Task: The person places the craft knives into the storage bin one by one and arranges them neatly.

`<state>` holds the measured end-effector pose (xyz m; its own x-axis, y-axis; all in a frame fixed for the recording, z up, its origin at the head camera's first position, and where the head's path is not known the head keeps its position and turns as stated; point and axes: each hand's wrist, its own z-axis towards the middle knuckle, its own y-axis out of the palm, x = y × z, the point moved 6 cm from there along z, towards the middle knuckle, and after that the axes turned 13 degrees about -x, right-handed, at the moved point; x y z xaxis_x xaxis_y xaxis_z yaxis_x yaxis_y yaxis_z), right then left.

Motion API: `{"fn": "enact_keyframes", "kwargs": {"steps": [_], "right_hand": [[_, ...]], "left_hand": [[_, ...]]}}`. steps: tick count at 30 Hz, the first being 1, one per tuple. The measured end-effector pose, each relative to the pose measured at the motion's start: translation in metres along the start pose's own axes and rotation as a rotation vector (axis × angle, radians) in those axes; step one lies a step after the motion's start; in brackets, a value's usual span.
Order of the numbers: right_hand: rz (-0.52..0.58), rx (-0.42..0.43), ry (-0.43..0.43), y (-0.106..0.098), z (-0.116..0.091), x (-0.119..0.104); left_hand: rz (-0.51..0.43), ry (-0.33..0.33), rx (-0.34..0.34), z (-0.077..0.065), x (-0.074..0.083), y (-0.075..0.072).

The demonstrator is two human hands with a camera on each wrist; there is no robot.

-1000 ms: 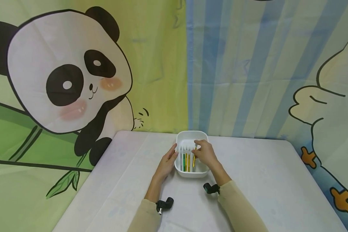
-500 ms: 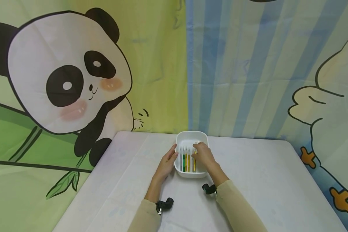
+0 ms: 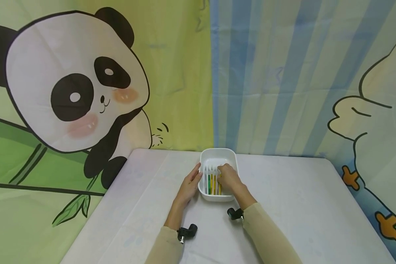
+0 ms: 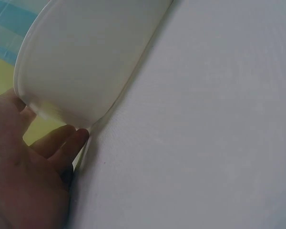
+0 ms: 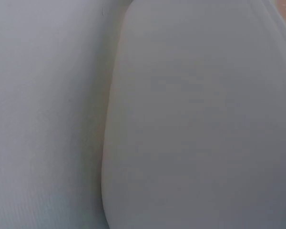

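A white plastic box [image 3: 219,198] stands near the table's far edge. Inside it, slim sticks lie side by side, including a green stick [image 3: 209,184] and a yellow stick [image 3: 214,185] beside pale ones; their exact kind is too small to tell. My left hand [image 3: 188,187] holds the box's left side, thumb at the rim; in the left wrist view its fingers [image 4: 76,143] touch the outer wall. My right hand [image 3: 230,178] reaches inside with curled fingers on the rightmost yellow stick [image 3: 220,189], covering its upper part. The right wrist view shows only the box's outer wall [image 5: 195,119] and table, no hand.
The box rests on a table with a white cloth [image 3: 151,205]. Behind it hangs a curtain with a panda print [image 3: 85,91] and blue stripes. Each wrist carries a small black camera, one near the left cuff [image 3: 187,231] and one near the right cuff [image 3: 235,213].
My right hand has moved slightly down and left inside the box, bringing the rightmost yellow stick from a slant to nearly in line with the others. The left hand has stayed at the box's side.
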<state>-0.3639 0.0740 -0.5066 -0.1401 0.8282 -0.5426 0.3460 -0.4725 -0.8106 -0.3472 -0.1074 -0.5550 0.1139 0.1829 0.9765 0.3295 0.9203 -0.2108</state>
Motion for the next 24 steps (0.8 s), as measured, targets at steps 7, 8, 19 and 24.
{"fn": "enact_keyframes", "kwargs": {"steps": [7, 8, 19, 24], "right_hand": [[0.006, 0.0, -0.011, 0.0013, 0.0031, 0.0011], [0.012, -0.006, -0.009, 0.002, 0.0036, 0.0015], [0.032, -0.022, -0.007, 0.0046, 0.0007, 0.0016], [0.04, -0.008, -0.005, 0.0043, -0.0026, 0.0005]], "left_hand": [[0.001, -0.015, 0.011, 0.0002, -0.0009, -0.0007], [0.001, -0.018, 0.012, 0.0001, -0.001, -0.0007], [0.003, 0.008, -0.005, -0.0004, -0.0004, 0.0005], [0.002, -0.002, -0.012, -0.0004, -0.0014, 0.0008]]}}
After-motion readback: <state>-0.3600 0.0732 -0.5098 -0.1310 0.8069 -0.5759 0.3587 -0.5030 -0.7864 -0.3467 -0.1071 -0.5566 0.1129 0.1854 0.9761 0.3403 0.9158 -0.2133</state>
